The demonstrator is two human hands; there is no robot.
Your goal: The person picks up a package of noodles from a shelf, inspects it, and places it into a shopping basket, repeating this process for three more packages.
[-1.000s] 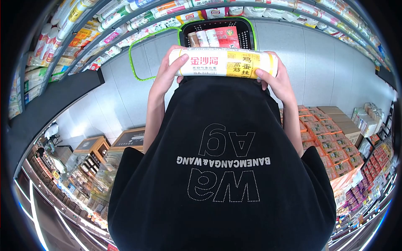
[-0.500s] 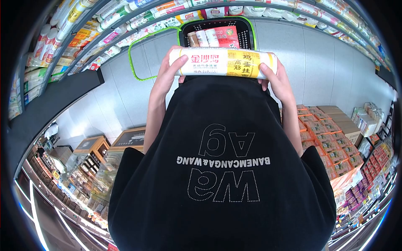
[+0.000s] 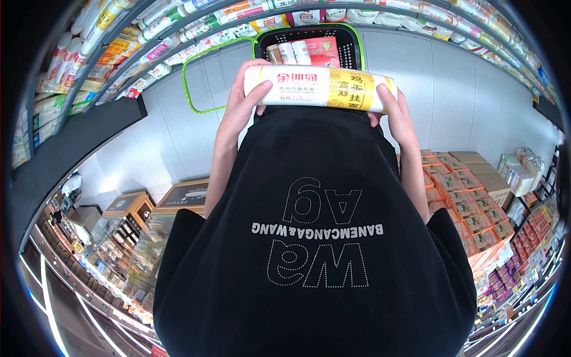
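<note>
Tips slightly lower at the right end than in the earlier frame, visible as a long white-and-yellow cylindrical package. Held crosswise in front of the body, clamped at one end by the left hand and at the other by the right hand, thumbs across the front, other fingers mostly hidden behind. Reads 金沙河 in red, "6A" below, smaller print too blurred, then 鸡蛋挂面 and 高筋 on yellow. Covers the near part of a black perforated plastic basket with a green rim and a green loop handle out to the left. Inside, partly cut off, red printed packet, white tubes and brown tube. Nearest the viewer, black shirt with upside-down "BANEMCANGA&WANG". Farther right, stacked orange boxes, lettering illegible.
</note>
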